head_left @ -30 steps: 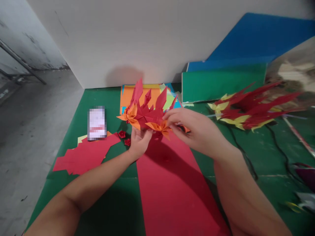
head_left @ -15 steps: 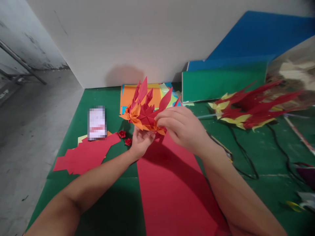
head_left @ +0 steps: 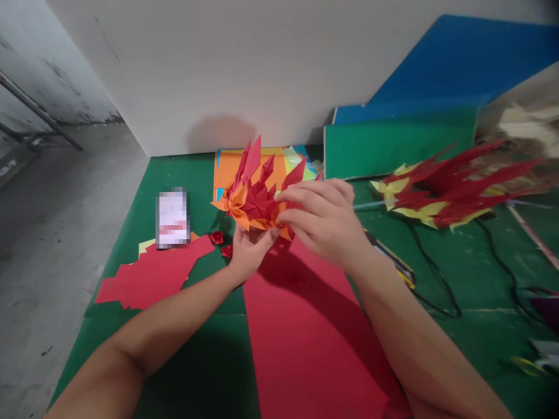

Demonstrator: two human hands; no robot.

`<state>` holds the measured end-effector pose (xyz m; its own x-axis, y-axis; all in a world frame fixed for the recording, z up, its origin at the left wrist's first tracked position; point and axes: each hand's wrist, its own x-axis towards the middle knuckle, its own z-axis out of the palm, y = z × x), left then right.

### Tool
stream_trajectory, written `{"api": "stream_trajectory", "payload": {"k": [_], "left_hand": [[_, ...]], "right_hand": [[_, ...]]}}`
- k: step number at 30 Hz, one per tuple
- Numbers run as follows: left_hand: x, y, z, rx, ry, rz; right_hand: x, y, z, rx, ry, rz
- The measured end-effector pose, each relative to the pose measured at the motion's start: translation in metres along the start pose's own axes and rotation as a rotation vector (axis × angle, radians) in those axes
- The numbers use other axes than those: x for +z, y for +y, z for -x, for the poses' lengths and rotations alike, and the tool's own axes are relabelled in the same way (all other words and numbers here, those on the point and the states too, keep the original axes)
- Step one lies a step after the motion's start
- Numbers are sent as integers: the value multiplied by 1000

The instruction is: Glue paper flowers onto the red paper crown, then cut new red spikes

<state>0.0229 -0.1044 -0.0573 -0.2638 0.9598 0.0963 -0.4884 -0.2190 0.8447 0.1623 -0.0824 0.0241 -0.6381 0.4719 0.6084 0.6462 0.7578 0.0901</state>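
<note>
A spiky folded paper piece in red and orange point(head_left: 255, 195) is held up over the green table cover point(head_left: 187, 174). My left hand point(head_left: 248, 250) grips it from below. My right hand point(head_left: 325, 224) covers its right side, fingers pinching the orange points there. Under both hands lies a long red paper sheet point(head_left: 305, 343).
Two small red paper roses point(head_left: 221, 243) and cut red paper pieces point(head_left: 152, 273) lie left, beside a phone point(head_left: 172, 217). A stack of coloured sheets point(head_left: 227, 166) sits behind. A finished red and yellow spiky piece point(head_left: 445, 189), black cables point(head_left: 437, 279) and green and blue boards point(head_left: 393, 145) are right.
My right hand has slid left over the folded piece, and the piece has been turned and drawn in closer between both hands.
</note>
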Motion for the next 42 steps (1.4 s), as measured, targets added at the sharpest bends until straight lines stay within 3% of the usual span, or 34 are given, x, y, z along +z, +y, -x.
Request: {"api": "stream_trajectory", "payload": {"k": [14, 22, 42], "left_hand": [[0, 3, 1, -42, -7, -15], [-5, 3, 2, -4, -90, -190], [-2, 5, 4, -38, -115, -212]], "right_hand": [[1, 0, 6, 28, 20, 143], [5, -2, 6, 42, 84, 104], [5, 6, 9, 29, 57, 31]]}}
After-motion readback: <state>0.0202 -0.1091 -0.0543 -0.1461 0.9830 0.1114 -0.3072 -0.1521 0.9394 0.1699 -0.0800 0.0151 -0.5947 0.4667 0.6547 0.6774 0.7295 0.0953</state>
